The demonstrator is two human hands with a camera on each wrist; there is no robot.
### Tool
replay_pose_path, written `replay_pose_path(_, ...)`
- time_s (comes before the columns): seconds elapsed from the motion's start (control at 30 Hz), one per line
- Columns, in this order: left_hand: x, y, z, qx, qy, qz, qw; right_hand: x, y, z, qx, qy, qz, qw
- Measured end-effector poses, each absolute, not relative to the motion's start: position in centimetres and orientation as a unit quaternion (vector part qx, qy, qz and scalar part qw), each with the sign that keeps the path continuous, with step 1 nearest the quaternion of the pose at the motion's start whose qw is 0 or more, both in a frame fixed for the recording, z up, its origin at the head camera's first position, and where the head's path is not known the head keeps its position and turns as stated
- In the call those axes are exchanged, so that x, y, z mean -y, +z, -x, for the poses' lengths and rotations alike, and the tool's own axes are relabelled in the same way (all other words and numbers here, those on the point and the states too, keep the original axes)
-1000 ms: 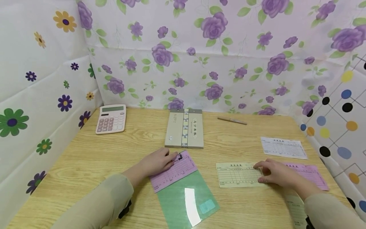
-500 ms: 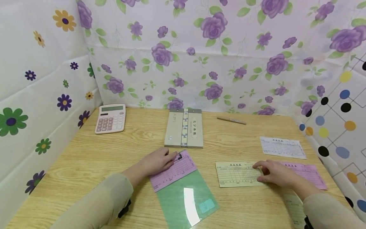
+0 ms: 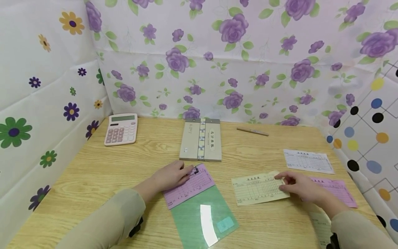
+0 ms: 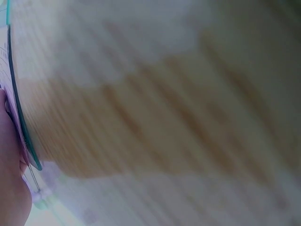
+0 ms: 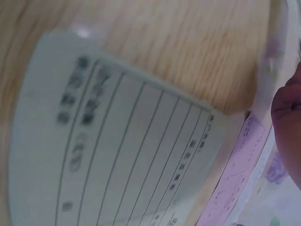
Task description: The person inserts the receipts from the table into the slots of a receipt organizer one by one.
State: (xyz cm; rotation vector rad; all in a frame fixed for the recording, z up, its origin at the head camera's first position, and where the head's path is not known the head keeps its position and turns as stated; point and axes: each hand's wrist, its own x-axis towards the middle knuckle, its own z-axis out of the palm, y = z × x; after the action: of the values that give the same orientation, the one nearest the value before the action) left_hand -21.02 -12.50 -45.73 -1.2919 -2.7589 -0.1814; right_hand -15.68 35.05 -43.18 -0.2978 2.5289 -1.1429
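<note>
My left hand (image 3: 174, 175) grips the top edge of a green clipboard (image 3: 194, 211) beside its metal clip (image 3: 195, 169). A pink printed slip (image 3: 189, 186) lies under that clip on the board's upper half. In the left wrist view the hand (image 4: 11, 160) shows at the board's dark edge (image 4: 19, 108). With thumb and fingers my right hand (image 3: 300, 186) pinches the right end of a pale yellow slip (image 3: 256, 188), whose right side is raised. The right wrist view shows only part of that hand (image 5: 288, 117), at its right border.
A second pink slip (image 3: 337, 190) lies behind the right hand, a white slip (image 3: 308, 161) farther back, and a pale green slip (image 3: 321, 224) under the right forearm. A ledger pad (image 3: 189, 140), a pen (image 3: 252, 131) and a calculator (image 3: 122, 129) lie toward the back.
The yellow slip's right end has come up in my right hand, and the slip has turned slightly, shifting a little left. My left hand and the clipboard have stayed put.
</note>
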Motion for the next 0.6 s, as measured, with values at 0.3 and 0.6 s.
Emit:
replay_pose_path(0.3,12.5,-45.7,20.9,0.905,-0.058,0.420,0.044,-34.6,-42.9,16.3,-0.895,-0.411,0.073,0.155)
replay_pose_path(0.6,12.5,-45.7,20.8,0.903,-0.063,0.421,0.053,-33.7,-41.5,16.8,-0.890,-0.422,0.087,0.151)
